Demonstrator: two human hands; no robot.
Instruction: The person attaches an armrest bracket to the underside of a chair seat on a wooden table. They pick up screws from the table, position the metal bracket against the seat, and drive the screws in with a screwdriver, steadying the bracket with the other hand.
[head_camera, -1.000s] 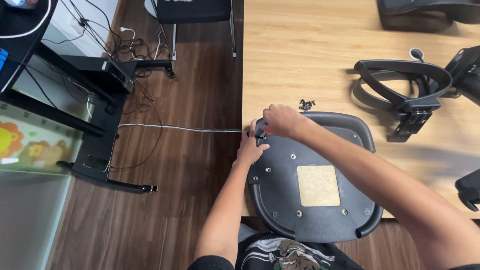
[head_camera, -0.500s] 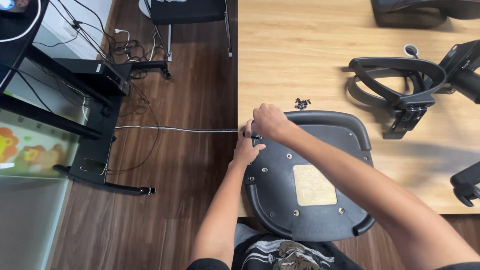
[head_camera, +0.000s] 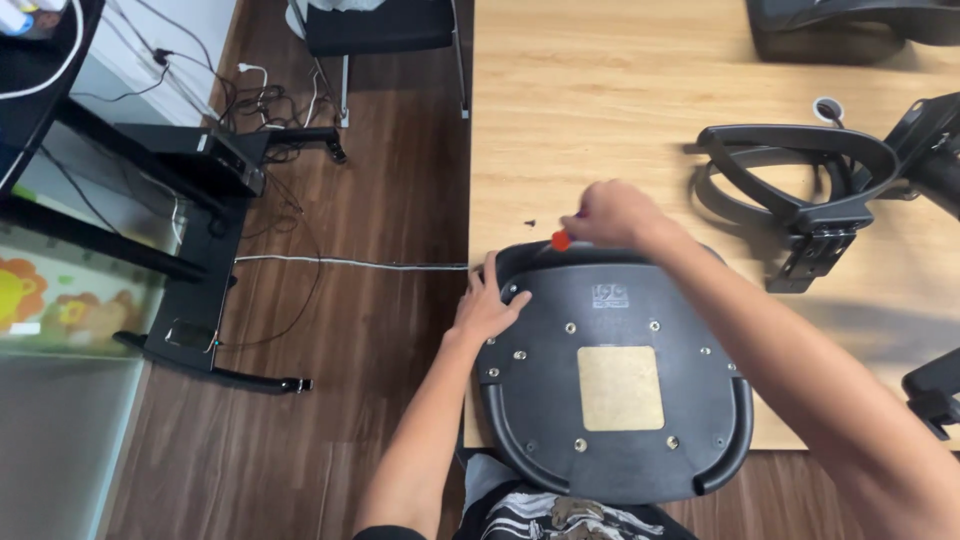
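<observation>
Our left hand lies flat with fingers spread, palm down, the forearm running up from the lower edge. Our right hand is curled into a closed grip further ahead, its bare arm stretching diagonally from the lower right.

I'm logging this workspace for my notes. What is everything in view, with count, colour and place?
Upturned plastic chair seat: one, black with a tan square patch, near table edge.
Light wooden table: one, upper right.
Curved plastic armrest frame: one, black, on the table, right.
Small red-tipped tool: one, at the seat's far rim.
Metal desk frame: one, black, on brown wood floor, left.
White cable: one, across the floor.
Left hand: rests on the seat's left edge.
Right hand: closed on the tool.
</observation>
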